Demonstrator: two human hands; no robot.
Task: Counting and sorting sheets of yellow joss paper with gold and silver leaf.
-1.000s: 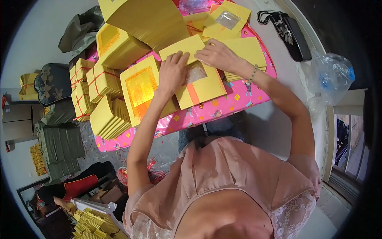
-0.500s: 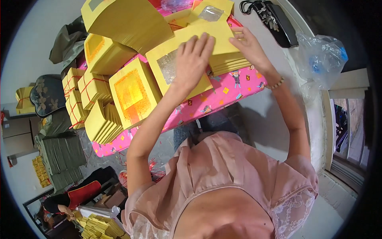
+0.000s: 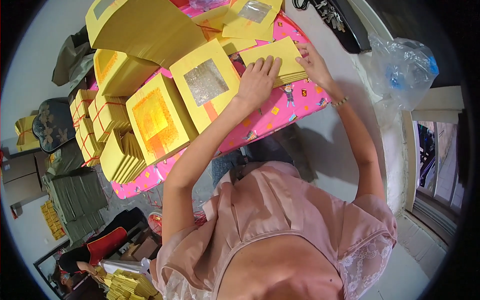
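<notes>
My left hand point(image 3: 258, 81) lies with its fingers outstretched on top of a low stack of folded yellow paper point(image 3: 280, 55). At the stack's right end, my right hand point(image 3: 314, 65) touches the paper edge, its thumb and fingers bent but apart. A beaded bracelet point(image 3: 340, 101) circles the right wrist. Left of this stack lies a flat yellow sheet with a silver square point(image 3: 206, 82), partly behind my left forearm. Next to it stands a thick block of yellow paper with an orange and gold square point(image 3: 156, 122).
A pink patterned cloth point(image 3: 272, 116) covers the table. Bundles tied with red string point(image 3: 107, 115) and a large bent yellow stack point(image 3: 145, 30) crowd its left and back. A black case with keys point(image 3: 340, 22) and a clear plastic bag point(image 3: 400, 75) are at right. Another person point(image 3: 100, 250) works lower left.
Both hands have moved right. The yellow paper under them, earlier reaching across from the silver-square sheet, now lies folded on the right stack. The silver square shows uncovered. The view has shifted slightly.
</notes>
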